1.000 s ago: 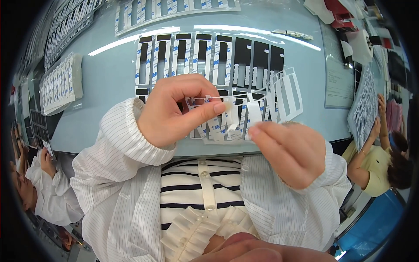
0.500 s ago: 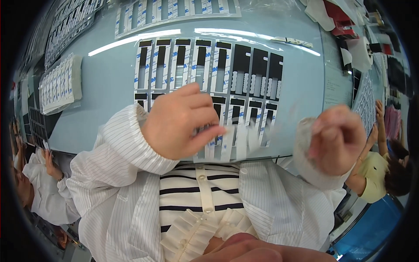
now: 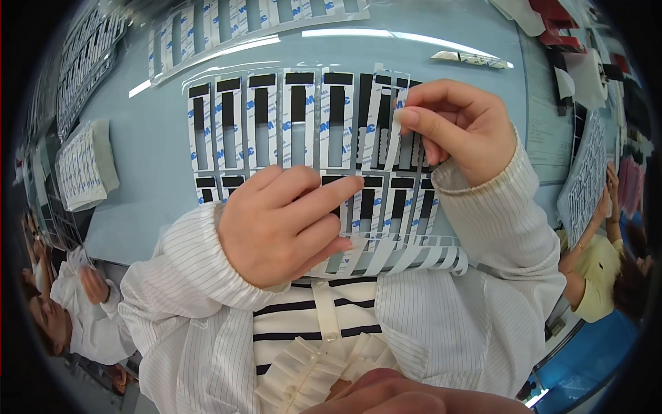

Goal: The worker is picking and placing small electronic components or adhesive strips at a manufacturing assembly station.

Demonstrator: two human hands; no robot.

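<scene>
My right hand pinches an adhesive frame between thumb and fingertips. The frame is white with blue print and hangs slantwise over bare black panels at the right of the upper row. My left hand stretches its index finger to the top of a lower-row panel. Its thumb and curled fingers hold the end of a translucent backing sheet with pale strips, which curls along the table's near edge. Several black panels to the left carry such frames. My left hand hides part of the lower row.
A stack of adhesive sheets lies at the left, and another sheet at the far side. A small cutter-like tool rests at far right. A red tape dispenser stands beyond. Co-workers sit at both sides.
My right hand has moved left and away from me, bringing an adhesive frame over the bare panels. The backing sheet has settled at the near edge. My left index finger has stretched out.
</scene>
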